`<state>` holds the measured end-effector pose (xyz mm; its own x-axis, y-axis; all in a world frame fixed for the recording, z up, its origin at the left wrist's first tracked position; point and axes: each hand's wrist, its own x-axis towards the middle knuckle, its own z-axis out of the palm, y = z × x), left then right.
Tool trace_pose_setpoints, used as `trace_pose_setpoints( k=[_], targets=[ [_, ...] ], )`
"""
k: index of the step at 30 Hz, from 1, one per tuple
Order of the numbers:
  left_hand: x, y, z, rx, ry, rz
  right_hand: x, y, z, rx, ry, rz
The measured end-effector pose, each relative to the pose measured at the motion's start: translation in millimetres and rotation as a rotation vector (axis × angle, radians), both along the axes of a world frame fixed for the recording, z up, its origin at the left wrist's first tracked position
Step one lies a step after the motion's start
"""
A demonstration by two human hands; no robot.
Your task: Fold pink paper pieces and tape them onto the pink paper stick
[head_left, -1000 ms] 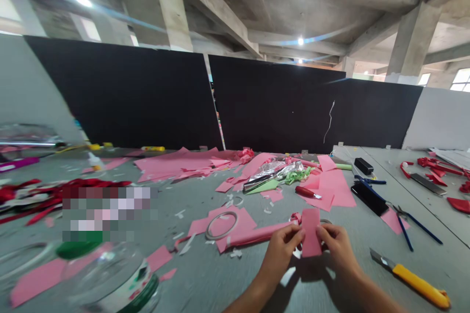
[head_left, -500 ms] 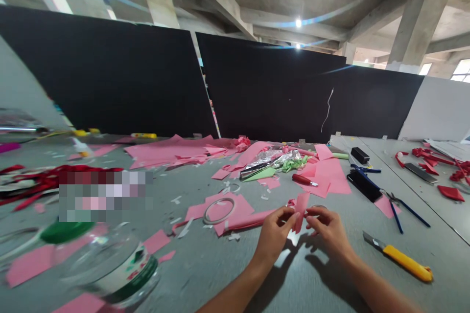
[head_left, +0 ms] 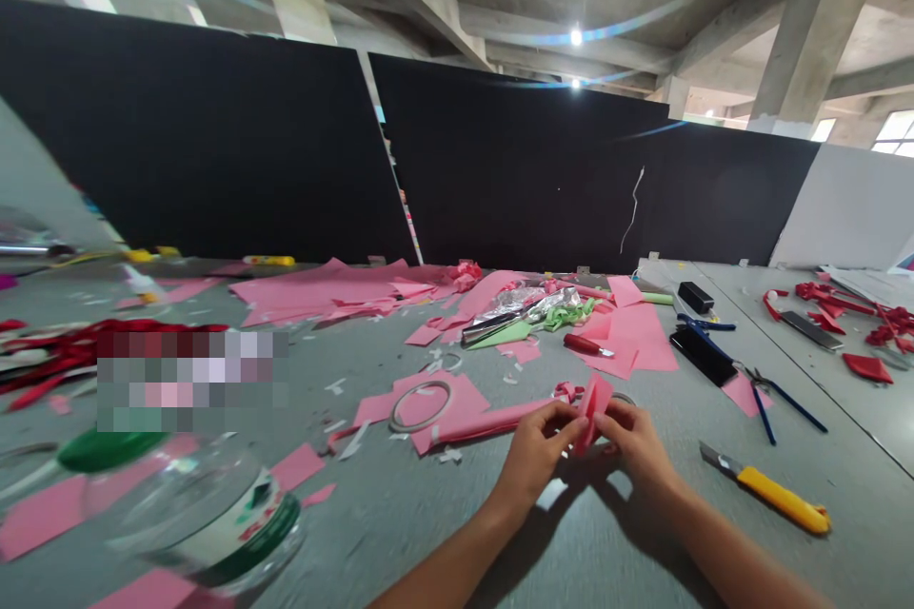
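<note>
Between my two hands is a small folded piece of pink paper [head_left: 592, 407], raised just over the table. My left hand [head_left: 541, 450] pinches its left side between thumb and fingers. On its right side, my right hand [head_left: 635, 445] grips the paper with thumb and forefinger. Behind my left hand lies a long pink paper roll [head_left: 486, 424], its right end close to my fingers. A roll of tape [head_left: 421, 406] rests on pink sheets further left. Part of another ring shows just behind my right hand.
A yellow utility knife [head_left: 782, 500] with its blade out lies to the right. Beyond it are blue-handled pliers [head_left: 792, 400] and a black phone [head_left: 702, 355]. A red-handled cutter [head_left: 586, 345] lies ahead. A clear plastic bottle [head_left: 207, 514] lies at left. Black panels [head_left: 514, 171] border the back.
My right hand has moved in to the left and now grips the pink paper. The strip, upright and flat before, now looks folded and spread between both hands.
</note>
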<state>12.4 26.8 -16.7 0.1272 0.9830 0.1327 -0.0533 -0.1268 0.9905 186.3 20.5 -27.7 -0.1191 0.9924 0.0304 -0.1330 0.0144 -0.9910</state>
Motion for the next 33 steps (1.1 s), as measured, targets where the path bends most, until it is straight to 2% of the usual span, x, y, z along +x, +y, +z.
trace_pose_setpoints(
  k=[5,9,17,33],
  targets=[
    [-2.1,-3.0,4.1,-0.088,-0.122,-0.051,6.5,8.3,-9.6,-0.041,-0.038,-0.135],
    [-2.5,-5.1,5.0,-0.14,-0.205,-0.036,10.2,12.3,-13.9,-0.025,-0.021,-0.094],
    [-2.9,-7.0,17.5,-0.103,-0.2,-0.042,10.1,12.3,-12.2,0.107,-0.085,-0.036],
    [-2.4,12.2,-9.0,-0.056,-0.101,-0.022,9.8,12.6,-12.8,0.07,-0.077,-0.037]
  ],
)
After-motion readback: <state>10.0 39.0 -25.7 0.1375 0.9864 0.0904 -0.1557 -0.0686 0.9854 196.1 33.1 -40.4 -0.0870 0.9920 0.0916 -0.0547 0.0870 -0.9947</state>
